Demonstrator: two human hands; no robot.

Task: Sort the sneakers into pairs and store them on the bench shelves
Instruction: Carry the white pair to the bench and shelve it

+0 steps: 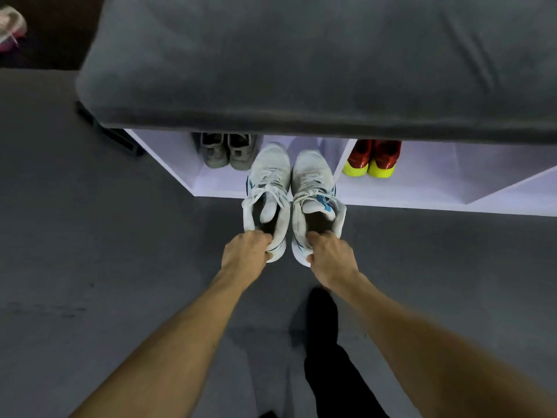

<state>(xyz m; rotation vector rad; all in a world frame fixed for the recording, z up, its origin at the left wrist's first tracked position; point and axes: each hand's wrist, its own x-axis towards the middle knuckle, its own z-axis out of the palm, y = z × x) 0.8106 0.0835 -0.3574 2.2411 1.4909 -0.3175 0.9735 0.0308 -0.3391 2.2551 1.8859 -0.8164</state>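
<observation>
Two white sneakers with blue marks are held side by side, toes pointing into the bench. My left hand (pixel 245 251) grips the heel of the left white sneaker (pixel 268 182). My right hand (pixel 330 254) grips the heel of the right white sneaker (pixel 313 188). Their toes reach over the front edge of the white bench shelf (pixel 220 182), beside its divider. A grey pair (pixel 229 150) stands deep in the left compartment. A red and yellow pair (pixel 372 159) stands in the compartment to the right.
A dark grey cushion (pixel 301 61) tops the bench and overhangs the shelves. A pink and white sneaker (pixel 10 27) lies on the floor at the far left. Grey carpet (pixel 90 236) surrounds me; my dark trouser leg (pixel 328 357) is below.
</observation>
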